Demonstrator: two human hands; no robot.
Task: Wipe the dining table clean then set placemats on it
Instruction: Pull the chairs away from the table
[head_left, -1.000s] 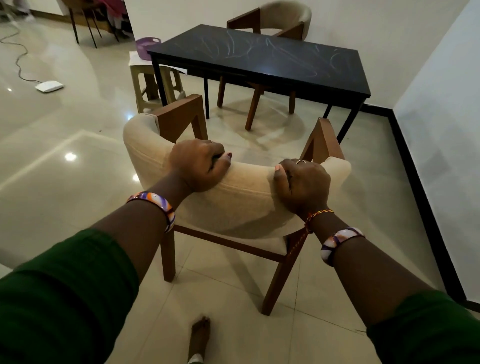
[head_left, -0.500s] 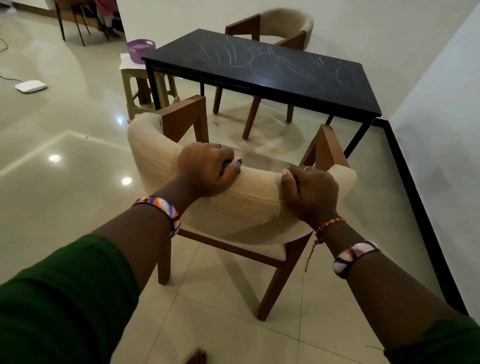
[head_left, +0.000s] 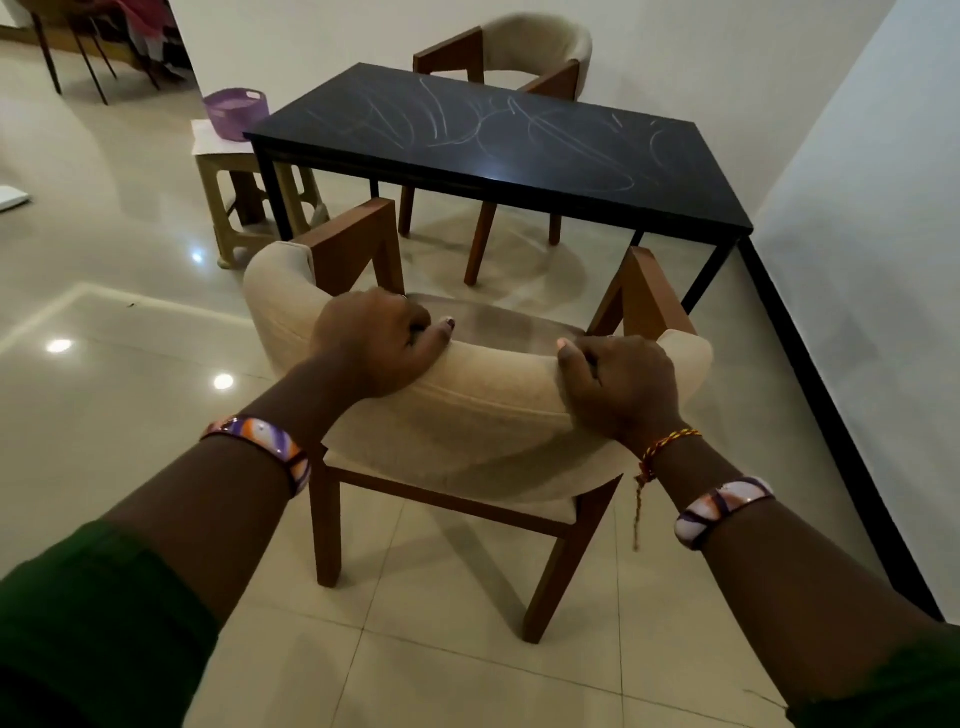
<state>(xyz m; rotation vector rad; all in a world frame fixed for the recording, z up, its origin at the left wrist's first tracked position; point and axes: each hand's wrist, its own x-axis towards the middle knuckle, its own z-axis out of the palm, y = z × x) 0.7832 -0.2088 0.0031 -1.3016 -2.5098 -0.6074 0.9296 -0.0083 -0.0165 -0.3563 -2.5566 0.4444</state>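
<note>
A black dining table (head_left: 498, 140) stands ahead against the right wall, its top streaked with white chalk-like scribbles. In front of me is a cream-upholstered wooden chair (head_left: 493, 415), set a short way back from the table. My left hand (head_left: 376, 345) grips the top of the chair's curved backrest on the left. My right hand (head_left: 618, 384) grips the same backrest on the right. Fingers of both hands curl over the rim. No placemats or cloth are visible.
A second matching chair (head_left: 524, 57) sits at the table's far side. Left of the table, a beige plastic stool (head_left: 244, 202) carries a white sheet and a purple basket (head_left: 236, 111). Glossy tiled floor spreads to the left; a white wall with black skirting (head_left: 831, 415) runs along the right.
The table and chair look closer and larger in view; my hands keep the same grip on the backrest. The foot seen below earlier is out of view.
</note>
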